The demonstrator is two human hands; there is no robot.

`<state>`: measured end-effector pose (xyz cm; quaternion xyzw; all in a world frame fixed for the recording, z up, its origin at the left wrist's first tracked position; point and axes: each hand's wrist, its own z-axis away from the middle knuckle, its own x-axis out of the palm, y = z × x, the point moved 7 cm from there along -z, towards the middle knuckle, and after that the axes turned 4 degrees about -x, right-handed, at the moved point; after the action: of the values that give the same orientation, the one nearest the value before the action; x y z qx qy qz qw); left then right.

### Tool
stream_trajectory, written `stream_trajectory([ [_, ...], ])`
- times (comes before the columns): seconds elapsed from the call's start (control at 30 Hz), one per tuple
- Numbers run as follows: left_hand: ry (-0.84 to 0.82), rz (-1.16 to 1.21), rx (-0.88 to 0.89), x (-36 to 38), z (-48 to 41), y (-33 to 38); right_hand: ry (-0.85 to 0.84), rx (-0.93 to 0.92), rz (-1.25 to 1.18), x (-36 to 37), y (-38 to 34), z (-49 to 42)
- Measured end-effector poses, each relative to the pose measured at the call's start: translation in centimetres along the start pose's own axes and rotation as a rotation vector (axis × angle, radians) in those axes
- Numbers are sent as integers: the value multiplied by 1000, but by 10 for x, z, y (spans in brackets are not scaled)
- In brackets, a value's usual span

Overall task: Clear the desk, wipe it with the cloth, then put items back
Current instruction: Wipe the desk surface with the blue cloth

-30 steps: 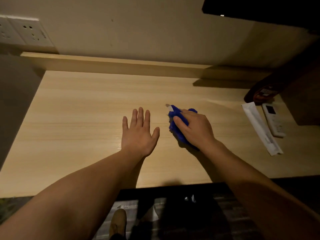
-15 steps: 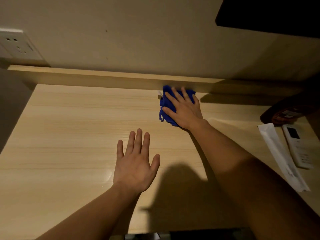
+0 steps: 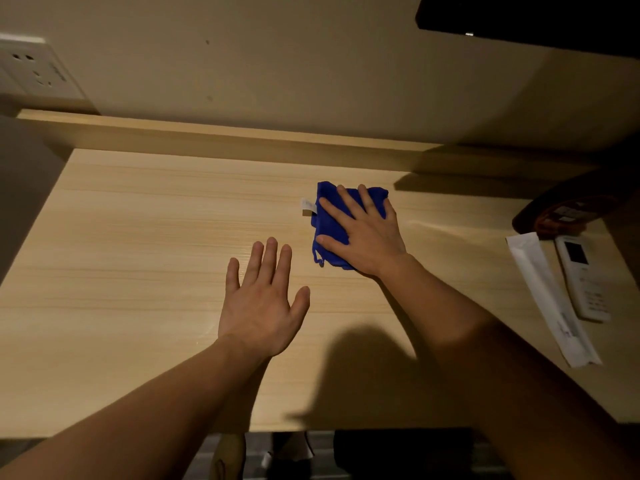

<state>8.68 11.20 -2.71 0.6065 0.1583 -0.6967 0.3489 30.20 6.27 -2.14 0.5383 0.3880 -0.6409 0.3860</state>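
Observation:
A blue cloth (image 3: 329, 216) with a small white tag lies on the light wooden desk (image 3: 138, 244), right of centre. My right hand (image 3: 363, 233) presses flat on top of it, fingers spread toward the wall, covering most of the cloth. My left hand (image 3: 261, 299) rests flat on the desk just to the near left of the cloth, fingers apart, holding nothing.
At the right edge lie a white remote control (image 3: 581, 278), a long white paper sleeve (image 3: 550, 299) and a dark round object (image 3: 564, 209). A raised wooden ledge (image 3: 207, 136) runs along the wall. A wall socket (image 3: 31, 71) sits at the far left. A dark screen (image 3: 536, 19) hangs top right.
My right hand first pushed the cloth away to the back ledge, then drew it back toward me. My left hand stayed flat on the desk.

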Motion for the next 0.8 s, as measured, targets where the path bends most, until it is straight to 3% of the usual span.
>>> stream_trajectory([
  [0.8, 60, 10, 28, 0, 2, -1, 42, -2, -78, 27, -67, 201],
])
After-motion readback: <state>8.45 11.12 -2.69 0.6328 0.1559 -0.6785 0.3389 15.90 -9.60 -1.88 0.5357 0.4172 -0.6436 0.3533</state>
